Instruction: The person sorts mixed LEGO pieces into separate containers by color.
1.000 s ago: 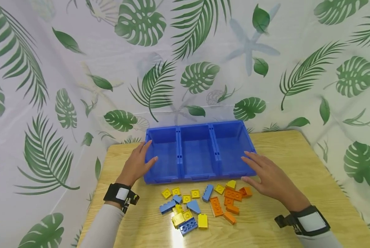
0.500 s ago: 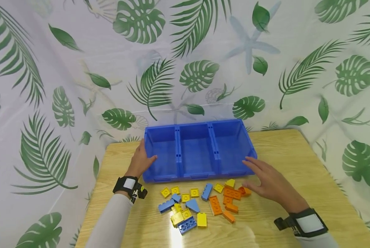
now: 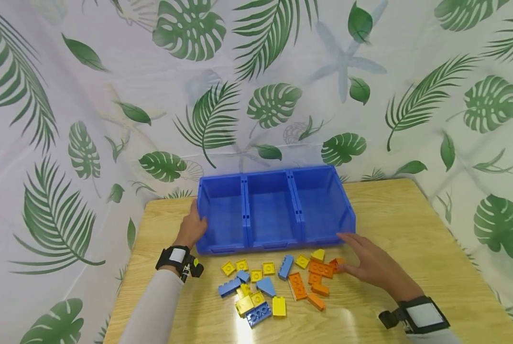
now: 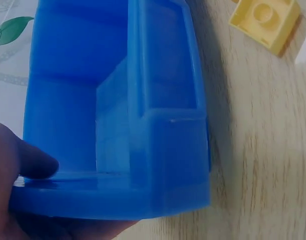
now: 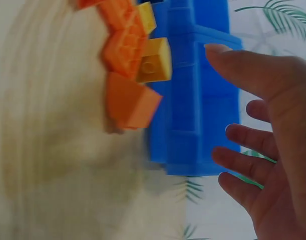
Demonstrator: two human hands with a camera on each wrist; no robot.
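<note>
Between the fingers and thumb of the left hand (image 3: 191, 229) is one end of the blue tray (image 3: 275, 245). Wide fingers of the right hand (image 3: 376, 263) are by the other end, maybe touching it.

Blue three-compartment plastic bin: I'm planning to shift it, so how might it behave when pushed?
The bin seems stiff: its wall shows no buckling where the left hand grips it. Probably light for its size, being hollow plastic. Low and wide, it should slide rather than tip.
</note>
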